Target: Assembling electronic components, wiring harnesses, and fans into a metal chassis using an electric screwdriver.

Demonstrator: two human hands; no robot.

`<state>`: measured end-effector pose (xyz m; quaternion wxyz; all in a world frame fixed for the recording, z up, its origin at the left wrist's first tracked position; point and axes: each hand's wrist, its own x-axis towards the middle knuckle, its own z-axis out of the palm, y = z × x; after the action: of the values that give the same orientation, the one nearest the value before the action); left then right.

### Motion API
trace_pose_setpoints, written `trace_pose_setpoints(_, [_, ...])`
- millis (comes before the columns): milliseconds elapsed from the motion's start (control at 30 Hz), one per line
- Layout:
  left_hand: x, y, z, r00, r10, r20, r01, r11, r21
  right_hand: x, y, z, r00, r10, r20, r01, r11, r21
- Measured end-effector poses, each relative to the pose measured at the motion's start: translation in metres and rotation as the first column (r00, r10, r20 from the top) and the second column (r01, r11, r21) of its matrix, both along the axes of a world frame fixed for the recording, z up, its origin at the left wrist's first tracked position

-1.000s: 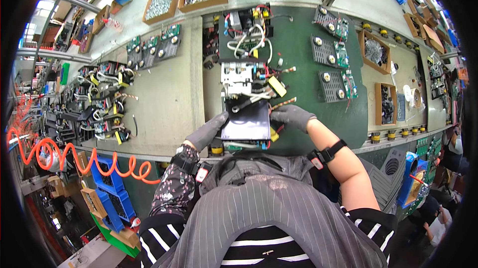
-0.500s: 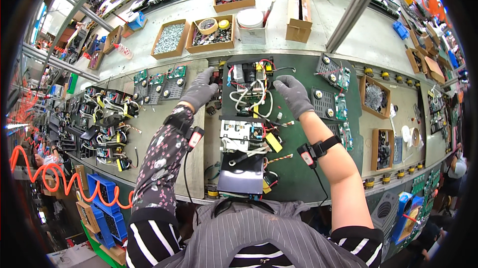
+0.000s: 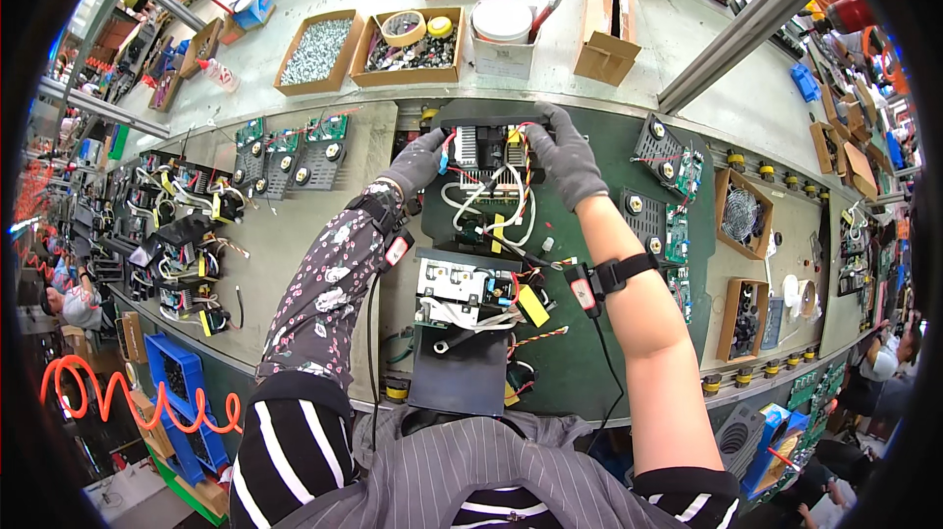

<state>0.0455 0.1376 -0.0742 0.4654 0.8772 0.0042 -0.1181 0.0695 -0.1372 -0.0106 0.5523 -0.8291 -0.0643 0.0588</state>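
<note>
The left hand [image 3: 413, 167] and right hand [image 3: 573, 164] partly hide the wired unit [image 3: 487, 149]; the lower edge crops the apron [image 3: 417, 475].

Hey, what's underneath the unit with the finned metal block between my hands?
Green work surface shows to the right of the unit. Its underside and whatever lies directly beneath are covered; I can't tell whether it's resting or raised.

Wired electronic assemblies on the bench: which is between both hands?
The far central assembly with silver metal fins, the only one flanked by grey-gloved left hand and right hand.
</note>
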Motion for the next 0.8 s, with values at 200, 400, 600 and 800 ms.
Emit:
trace_pose_setpoints(200, [-0.002,-0.014,0.023,0.935,0.018,0.354,-0.014,1.0,-0.014,-0.003,-0.01,-0.013,0.996,-0.071,-0.06,0.08,0.982,0.171])
trace_pose_setpoints(400, [0.0,-0.024,0.113,0.756,-0.35,0.553,0.067,0.882,0.466,-0.013,-0.019,-0.014,0.921,-0.026,-0.389,0.273,0.756,0.595])
trace_pose_setpoints(600, [0.006,-0.044,0.157,0.79,-0.431,0.436,0.097,0.79,0.605,-0.015,-0.011,-0.018,0.937,-0.159,-0.311,0.3,0.825,0.48])
trace_pose_setpoints(800, [0.01,-0.056,0.149,0.758,-0.508,0.41,0.136,0.737,0.662,-0.029,-0.03,-0.042,0.965,-0.255,-0.059,0.227,0.927,-0.297])
